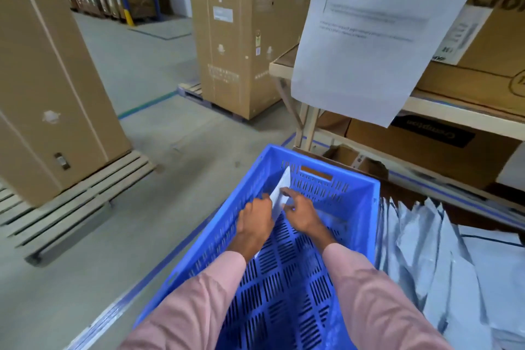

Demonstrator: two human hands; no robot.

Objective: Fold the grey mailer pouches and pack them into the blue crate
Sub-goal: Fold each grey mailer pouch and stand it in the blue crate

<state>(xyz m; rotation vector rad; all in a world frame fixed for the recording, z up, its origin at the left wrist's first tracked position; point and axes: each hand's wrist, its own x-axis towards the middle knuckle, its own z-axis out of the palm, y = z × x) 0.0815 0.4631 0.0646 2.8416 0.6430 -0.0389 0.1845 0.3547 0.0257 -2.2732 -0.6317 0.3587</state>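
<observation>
Hands, left [253, 224] and right [301, 212], hold folded pouch [279, 197] between them inside crate [366, 224].

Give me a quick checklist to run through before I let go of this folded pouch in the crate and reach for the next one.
1. Folded pouch is inside the blue crate: ok, it stands on edge near the far left corner.
2. Both hands on it: ok, left hand and right hand hold it from either side.
3. Pouch will stay upright when released: cannot tell.
4. Room left in the crate: ok, most of the slotted floor shows bare.
5. More pouches within reach: ok, loose grey pouches lie piled to the crate's right.
</observation>
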